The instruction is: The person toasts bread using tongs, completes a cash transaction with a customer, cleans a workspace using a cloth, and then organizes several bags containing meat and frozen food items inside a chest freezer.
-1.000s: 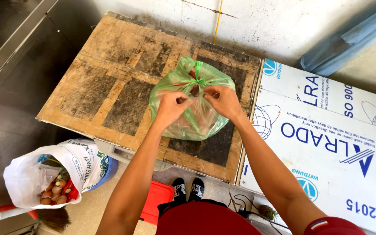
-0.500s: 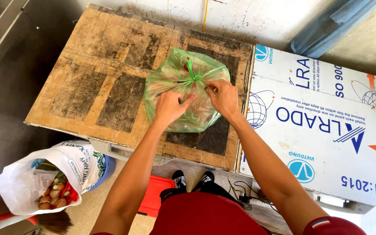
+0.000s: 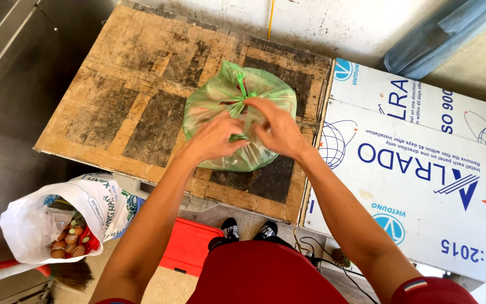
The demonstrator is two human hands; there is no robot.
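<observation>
A translucent green plastic bag (image 3: 215, 98), full and rounded, lies on a worn wooden board (image 3: 119, 107). Its neck is gathered into a twisted knot at the top. My left hand (image 3: 216, 137) rests on the bag's near side, fingers pinching the green plastic. My right hand (image 3: 277, 128) covers the bag's right side, fingers pulling at the tied strands near the knot. Both hands meet over the middle of the bag. What is inside the bag stays hidden behind the plastic.
A white printed panel (image 3: 423, 169) lies to the right of the board. A white sack (image 3: 57, 217) with small round items stands on the floor at lower left, beside a red-handled broom (image 3: 40, 273). A red stool (image 3: 189, 245) sits below, near my feet.
My hands have shifted from the top knot down and together over the bag's front. The view has tilted slightly, so the bag sits more to the centre.
</observation>
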